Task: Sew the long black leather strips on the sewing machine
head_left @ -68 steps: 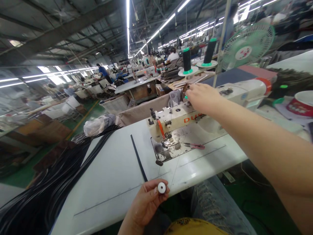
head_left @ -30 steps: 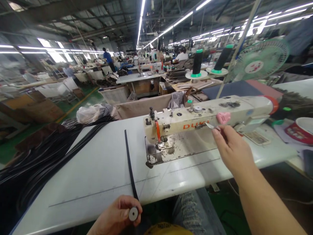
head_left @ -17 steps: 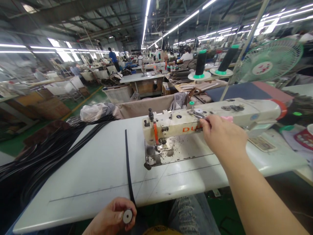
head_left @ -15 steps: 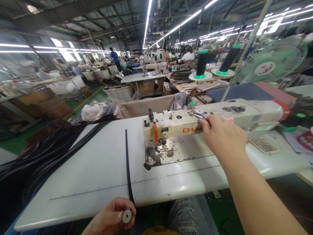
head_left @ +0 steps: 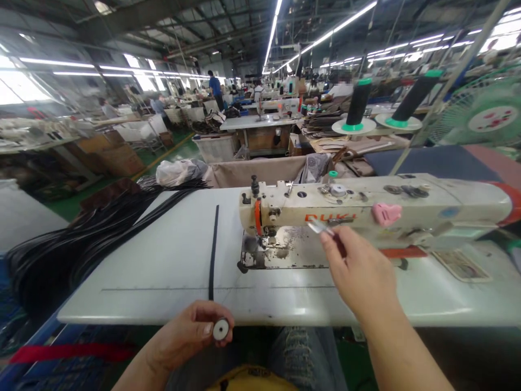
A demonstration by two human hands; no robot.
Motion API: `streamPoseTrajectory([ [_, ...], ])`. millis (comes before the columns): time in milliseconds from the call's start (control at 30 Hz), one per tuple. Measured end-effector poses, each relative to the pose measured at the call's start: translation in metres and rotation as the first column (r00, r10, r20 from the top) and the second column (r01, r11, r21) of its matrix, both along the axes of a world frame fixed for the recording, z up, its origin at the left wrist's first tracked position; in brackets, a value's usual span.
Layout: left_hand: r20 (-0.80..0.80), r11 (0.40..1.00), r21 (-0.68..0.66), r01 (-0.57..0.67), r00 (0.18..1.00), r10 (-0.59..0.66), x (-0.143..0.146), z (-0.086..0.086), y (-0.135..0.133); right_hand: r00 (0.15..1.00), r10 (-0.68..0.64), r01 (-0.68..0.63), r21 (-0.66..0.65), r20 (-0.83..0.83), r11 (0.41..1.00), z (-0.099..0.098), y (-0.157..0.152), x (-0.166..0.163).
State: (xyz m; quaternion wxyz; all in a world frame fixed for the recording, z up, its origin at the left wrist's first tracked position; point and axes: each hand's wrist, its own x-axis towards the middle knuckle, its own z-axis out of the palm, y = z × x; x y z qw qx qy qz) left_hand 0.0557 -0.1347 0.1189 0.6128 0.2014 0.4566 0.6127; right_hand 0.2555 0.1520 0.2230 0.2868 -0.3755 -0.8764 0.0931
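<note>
**Bobbin in one hand, small metal tool in the other at a sewing station**

Hands work in front of an industrial sewing machine on a white tabletop in a long, strip-lit factory hall. The left hand, low in the picture at the near edge of the tabletop, is closed around a small round bobbin, pinched between thumb and fingertips with its flat white face turned toward the camera. The right hand is raised over the tabletop just in front of the machine's arm, its thumb and forefinger nipped shut on a thin shiny metal piece; it looks like the tip of tweezers or snips, though the view is too small to be sure. That tip points toward the machine's needle end, close to the orange lettering on the body, without touching it.

A pink clip-like object sits on the front of the machine arm, to the right of the raised hand. A single black strip lies straight on the tabletop, left of the machine, running toward the near edge. A large heap of similar black strips spills over the tabletop's far left side. Behind the machine, two dark thread cones stand on a rack beside a green fan. Other workers sit at stations farther back.
</note>
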Motion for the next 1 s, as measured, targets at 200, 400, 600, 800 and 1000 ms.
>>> streamPoseTrajectory([
  [200, 0.015, 0.957, 0.083, -0.28, 0.96, 0.279, 0.01, 0.032, 0.052, 0.908, 0.413, -0.352, -0.65, -0.065, 0.673, -0.064, -0.043, -0.001],
  [400, 0.021, 0.925, 0.166, -0.343, 0.939, 0.344, 0.015, 0.042, 0.077, 0.852, 0.523, -0.331, -0.763, 0.01, 0.555, -0.097, -0.059, 0.0],
  [600, 0.016, 0.919, 0.151, -0.364, 0.931, 0.366, 0.023, 0.045, 0.081, 0.846, 0.522, -0.281, -0.738, 0.112, 0.613, -0.094, -0.059, -0.004],
  [800, 0.054, 0.914, 0.153, -0.375, 0.927, 0.371, 0.03, 0.048, 0.087, 0.825, 0.546, -0.288, -0.721, 0.147, 0.63, -0.09, -0.066, -0.013],
  [1000, 0.071, 0.91, 0.189, -0.369, 0.929, 0.363, 0.028, 0.05, 0.085, 0.849, 0.523, -0.327, -0.703, 0.075, 0.632, -0.102, -0.063, -0.011],
])
